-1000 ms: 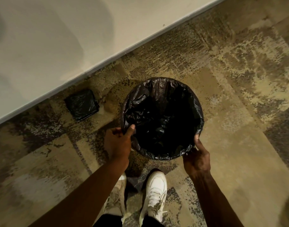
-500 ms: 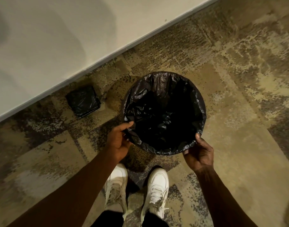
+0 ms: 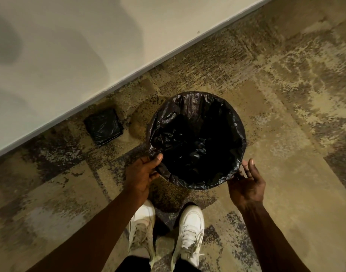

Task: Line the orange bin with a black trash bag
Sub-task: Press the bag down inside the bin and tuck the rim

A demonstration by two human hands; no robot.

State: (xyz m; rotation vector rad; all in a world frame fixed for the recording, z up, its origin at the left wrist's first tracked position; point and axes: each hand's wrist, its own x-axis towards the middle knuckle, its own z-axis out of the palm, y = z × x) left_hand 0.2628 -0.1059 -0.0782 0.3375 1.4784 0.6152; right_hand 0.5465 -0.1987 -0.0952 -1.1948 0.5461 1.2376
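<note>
The bin itself is wholly hidden under the black trash bag (image 3: 195, 138) (no orange shows). It stands on the carpet (image 3: 276, 114) near the wall (image 3: 70, 46). The left hand (image 3: 142, 173) pinches the bag's near-left edge; the right hand (image 3: 246, 185) is spread loose beside the rim. A folded black bag (image 3: 103, 126) lies leftward; white shoes (image 3: 189, 230) below.

We record a round bin wholly covered by a crinkled black plastic trash bag (image 3: 195, 138) folded over its rim, on mottled tan-and-grey carpet (image 3: 286, 95). Our left hand (image 3: 142, 173) pinches the bag's near-left edge; our right hand (image 3: 246, 183) is spread, fingers at the near-right edge. Folded black plastic bags (image 3: 104, 126) lie beside a pale wall (image 3: 89, 46). White laced sneakers (image 3: 189, 230) stand below.
</note>
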